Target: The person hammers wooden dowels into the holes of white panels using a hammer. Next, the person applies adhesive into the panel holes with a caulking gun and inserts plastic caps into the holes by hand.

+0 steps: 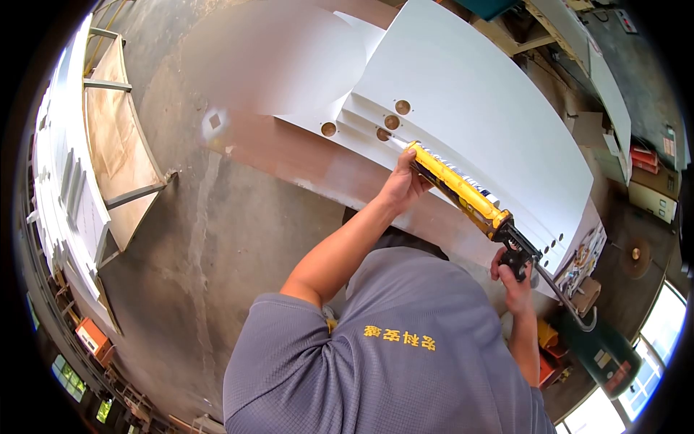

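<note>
A yellow and black caulking gun with a sealant tube in it is held aslant over a stack of white panels. My left hand is wrapped around the front of its barrel. At the back, my right hand grips the black handle; some of its fingers are hidden. The gun's rod, hooked at the end, sticks out past this hand. Its white nozzle points at a round hole near the stack's stepped edge. I cannot tell whether the nozzle touches the panel.
A brownish board lies under the panels. To the left, a rack with grey bars holds boards. A dark green tank stands at lower right, and a cardboard box farther back. A blurred patch hides the upper left.
</note>
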A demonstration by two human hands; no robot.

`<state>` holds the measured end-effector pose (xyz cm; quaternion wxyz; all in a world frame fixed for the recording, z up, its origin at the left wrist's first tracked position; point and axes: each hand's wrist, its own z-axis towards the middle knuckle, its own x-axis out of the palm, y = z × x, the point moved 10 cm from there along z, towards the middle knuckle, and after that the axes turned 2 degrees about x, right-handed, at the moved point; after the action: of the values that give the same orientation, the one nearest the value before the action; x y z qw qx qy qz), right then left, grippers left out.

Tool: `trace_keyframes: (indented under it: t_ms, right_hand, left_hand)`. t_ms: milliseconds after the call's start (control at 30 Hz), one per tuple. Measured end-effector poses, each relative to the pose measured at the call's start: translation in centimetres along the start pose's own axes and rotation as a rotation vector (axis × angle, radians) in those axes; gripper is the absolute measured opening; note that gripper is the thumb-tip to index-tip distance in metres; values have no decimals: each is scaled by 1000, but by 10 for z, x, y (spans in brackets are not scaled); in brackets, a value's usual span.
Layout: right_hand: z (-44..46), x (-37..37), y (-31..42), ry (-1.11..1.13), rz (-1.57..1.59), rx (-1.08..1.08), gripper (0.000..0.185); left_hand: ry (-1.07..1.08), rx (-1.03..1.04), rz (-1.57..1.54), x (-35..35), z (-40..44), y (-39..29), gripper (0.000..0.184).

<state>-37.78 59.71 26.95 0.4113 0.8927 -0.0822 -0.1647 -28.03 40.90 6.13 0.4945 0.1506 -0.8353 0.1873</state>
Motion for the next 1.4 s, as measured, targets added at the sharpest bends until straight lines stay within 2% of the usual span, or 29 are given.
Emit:
trace_keyframes:
  t_ms: [67, 167, 200, 333, 400, 467, 767, 833, 867, 900, 967, 1033, 1067, 1100, 1133, 1200, 1233, 1300, 1333, 1400]
  right_hand:
    - [-4, 2, 15, 9, -22, -7, 45]
    - [-7, 11, 42, 152, -27, -83, 65]
    - [-6, 9, 44, 162, -32, -83, 65]
    - [12, 25, 52, 218, 4, -127, 53]
    - [33, 49, 41, 226, -8, -30, 41]
    - [52, 65, 27, 221, -21, -23, 23]
    - [68, 65, 4, 192, -91, -21, 14]
    - [65, 67, 14, 215, -231, -102, 25]
    - [64, 69, 19, 215, -231, -105, 25]
    - [63, 84, 36, 301, -17, -116, 48]
    - [55, 100, 55, 460, 191, -77, 83]
    - [50, 101, 66, 559, 188, -88, 96]
    - [49, 102, 74, 568, 187, -144, 96]
    - [48, 105, 79, 610, 166, -172, 92]
    - [48, 105, 81, 642, 145, -196, 88]
    - [49, 109, 72, 673, 0, -147, 73]
    - [51, 109, 63, 652, 65, -195, 73]
    - [51, 96, 37, 599, 158, -265, 73]
    - [47, 87, 30, 599, 182, -337, 79]
    - [32, 38, 23, 582, 215, -432, 85]
  left_hand:
    - [9, 2, -32, -1, 3, 1, 54]
    - [11, 14, -66, 10, -6, -8, 55]
    - [6, 23, -71, 13, -15, -13, 55]
    - [1, 298, -53, 16, -57, -83, 52]
    - [2, 313, -67, -16, -51, -101, 50]
    - [-48, 287, -71, -49, -41, -98, 50]
    - [-107, 274, -50, -68, -31, -95, 52]
    - [-121, 302, -148, -71, -30, -94, 51]
    - [-120, 303, -147, -71, -29, -94, 51]
    - [-136, 328, -169, -73, -30, -98, 52]
    - [-161, 368, -183, -76, -30, -103, 51]
    - [-210, 438, -184, -109, -15, -99, 51]
    - [-259, 439, -185, -102, -23, -105, 46]
    - [-178, 417, -146, -92, -24, -109, 43]
    - [10, 373, -247, -101, -13, -106, 48]
    - [-33, 369, -127, -100, -25, -111, 63]
    - [-73, 397, -84, -109, -28, -114, 69]
    - [93, 361, -29, -114, -21, -123, 69]
    - [17, 458, 56, -106, -30, -130, 64]
    - [274, 256, -157, -28, -40, -88, 58]
